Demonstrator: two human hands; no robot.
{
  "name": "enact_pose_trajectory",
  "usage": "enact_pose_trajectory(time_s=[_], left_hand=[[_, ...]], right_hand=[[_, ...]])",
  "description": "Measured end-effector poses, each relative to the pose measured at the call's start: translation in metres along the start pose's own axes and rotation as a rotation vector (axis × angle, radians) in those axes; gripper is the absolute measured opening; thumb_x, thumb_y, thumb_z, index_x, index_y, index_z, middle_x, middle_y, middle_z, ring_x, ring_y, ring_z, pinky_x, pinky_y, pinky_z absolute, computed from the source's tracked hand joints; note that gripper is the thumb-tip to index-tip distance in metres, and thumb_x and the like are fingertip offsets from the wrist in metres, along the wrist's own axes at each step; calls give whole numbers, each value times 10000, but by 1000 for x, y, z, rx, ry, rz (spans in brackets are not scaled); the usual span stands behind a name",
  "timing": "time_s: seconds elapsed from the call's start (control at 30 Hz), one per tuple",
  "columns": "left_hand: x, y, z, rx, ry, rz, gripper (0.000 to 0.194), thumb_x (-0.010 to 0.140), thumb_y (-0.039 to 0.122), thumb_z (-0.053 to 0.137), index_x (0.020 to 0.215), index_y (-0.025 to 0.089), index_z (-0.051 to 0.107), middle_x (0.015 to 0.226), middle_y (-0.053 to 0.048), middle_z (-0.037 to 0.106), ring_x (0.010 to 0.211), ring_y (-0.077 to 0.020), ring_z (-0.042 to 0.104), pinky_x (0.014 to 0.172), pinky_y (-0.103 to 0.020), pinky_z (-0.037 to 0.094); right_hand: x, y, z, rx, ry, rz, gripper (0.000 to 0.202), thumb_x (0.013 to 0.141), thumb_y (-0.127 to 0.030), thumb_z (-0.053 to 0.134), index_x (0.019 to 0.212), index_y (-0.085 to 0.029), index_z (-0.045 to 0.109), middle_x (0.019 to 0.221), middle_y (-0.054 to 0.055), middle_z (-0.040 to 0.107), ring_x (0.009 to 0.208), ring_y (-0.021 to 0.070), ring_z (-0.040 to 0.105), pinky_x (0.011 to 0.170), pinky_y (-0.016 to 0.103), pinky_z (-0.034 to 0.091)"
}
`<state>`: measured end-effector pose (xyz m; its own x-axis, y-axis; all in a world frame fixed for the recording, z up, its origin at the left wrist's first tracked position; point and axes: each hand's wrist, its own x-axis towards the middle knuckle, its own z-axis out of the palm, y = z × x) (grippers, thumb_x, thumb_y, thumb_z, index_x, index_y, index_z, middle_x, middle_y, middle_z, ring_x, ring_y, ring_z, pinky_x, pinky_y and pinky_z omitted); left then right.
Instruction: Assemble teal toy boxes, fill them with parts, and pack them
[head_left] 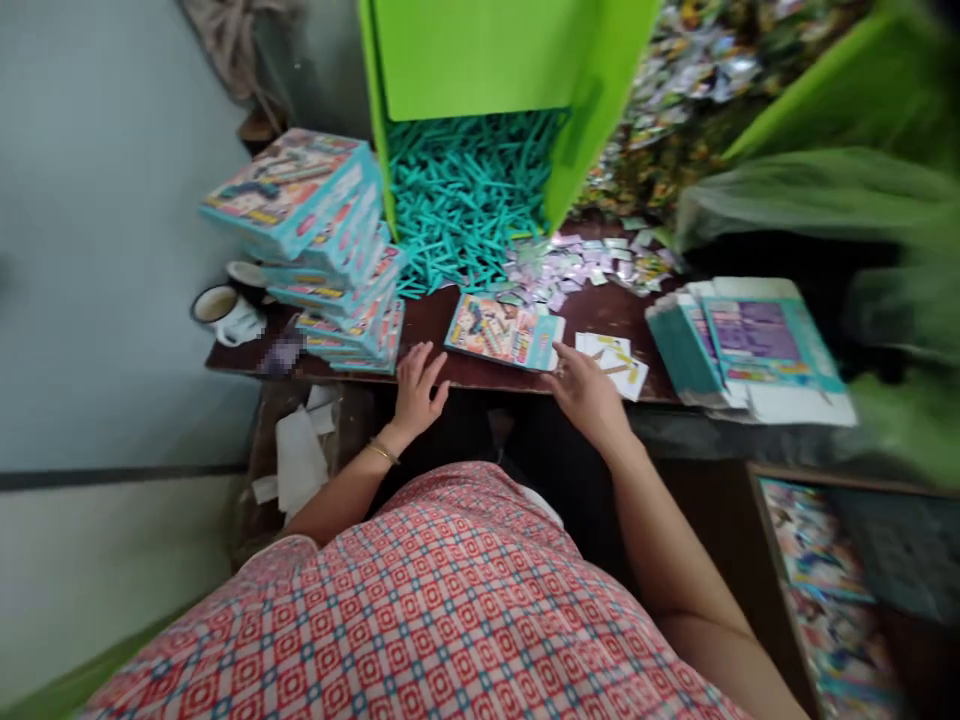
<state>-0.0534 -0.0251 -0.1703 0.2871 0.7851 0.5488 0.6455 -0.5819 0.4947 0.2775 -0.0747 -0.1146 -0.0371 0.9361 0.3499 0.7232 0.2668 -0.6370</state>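
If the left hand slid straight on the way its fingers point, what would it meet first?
Probably the stack of teal boxes. The left hand lies flat on the table edge, fingers aimed up and slightly left, the stack's lowest box just ahead. Depth is blurry, so it might pass just right of the stack.

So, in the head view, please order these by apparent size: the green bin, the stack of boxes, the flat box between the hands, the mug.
1. green bin
2. stack of boxes
3. flat box
4. mug

Distance to the camera differs, so true sizes remain uncertain.
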Motion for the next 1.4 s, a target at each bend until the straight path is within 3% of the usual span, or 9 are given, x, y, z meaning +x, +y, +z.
enact_pose_trajectory(time_s=[0.1, 0.23, 0.37, 0.47, 0.63, 0.83, 1.0, 1.17, 1.4], left_hand=[[28, 36, 54, 18, -259, 116, 536, 1011, 392, 618, 1511, 200, 587, 1638, -207, 497, 1575, -373, 412, 1281, -610, 332], [75, 74, 117, 83, -469, 182, 782, 915, 438, 779, 1585, 142, 503, 1698, -244, 401, 1617, -426, 318, 1302, -648, 259], [95, 79, 138, 148, -528, 171, 630, 994, 420, 691, 1528, 110, 565, 1637, -240, 497, 1589, -417, 369, 1295, -628, 255], [91, 63, 130, 103, -427, 219, 420, 1069, 363, 563, 1388, 116, 678, 1473, -198, 667, 1468, -376, 535, 1226, -577, 368], [87, 43, 93, -10, -310, 284, 514, 1133, 415, 349, 1298, 97, 718, 1287, -191, 758, 1279, -315, 677, 1097, -505, 480], [98, 42, 40, -189, -46, 208, 482, 1111, 434, 418, 1257, 104, 737, 1211, -205, 773, 1201, -305, 720, 1074, -452, 519], [98, 56, 8, -214, -47, 29, 495, 1092, 478, 429, 1170, 139, 782, 1147, -175, 789, 1109, -301, 742, 978, -421, 567], [99, 66, -1, -246, -61, -6, 516, 1083, 509, 440, 1077, 134, 795, 1066, -148, 796, 1039, -278, 752, 965, -411, 587], [102, 70, -2, -382, -77, -137, 561, 1095, 572, 431, 1126, 140, 788, 1097, -123, 804, 1034, -245, 751, 929, -335, 581]], right_hand=[[6, 23, 19, -85, 88, 301, 462, 1023, -375, 609, 1414, -132, 648, 1379, 229, 672, 1238, 335, 666, 1083, 515, 550], [21, 36, 27, -195, -7, 282, 378, 1087, -311, 479, 1354, -174, 708, 1418, 154, 687, 1280, 266, 659, 1123, 424, 530], [-1, 69, -4, -359, 37, 413, 396, 1056, -280, 541, 1372, -93, 688, 1462, 248, 637, 1354, 389, 593, 1156, 578, 467], [-34, 104, -26, -467, -41, 433, 452, 1021, -232, 571, 1423, -40, 645, 1529, 302, 566, 1407, 458, 543, 1112, 654, 477], [-63, 131, -41, -399, -134, 329, 424, 1015, -131, 554, 1415, -151, 692, 1526, 166, 624, 1433, 320, 564, 1212, 518, 456], [-47, 142, -48, -348, -31, 402, 263, 1078, -202, 559, 1180, -205, 801, 1275, 109, 772, 1190, 227, 707, 1032, 333, 545], [-31, 140, -37, -284, 72, 442, 101, 996, -208, 710, 976, -185, 806, 1082, 103, 797, 1035, 226, 719, 891, 301, 525], [-30, 135, -34, -177, 133, 436, 98, 914, -220, 809, 836, -177, 768, 923, 55, 782, 868, 180, 695, 795, 266, 508], [-23, 131, -47, -46, 371, 368, 260, 1046, -371, 630, 918, -197, 773, 954, 75, 811, 866, 166, 735, 825, 264, 573]])
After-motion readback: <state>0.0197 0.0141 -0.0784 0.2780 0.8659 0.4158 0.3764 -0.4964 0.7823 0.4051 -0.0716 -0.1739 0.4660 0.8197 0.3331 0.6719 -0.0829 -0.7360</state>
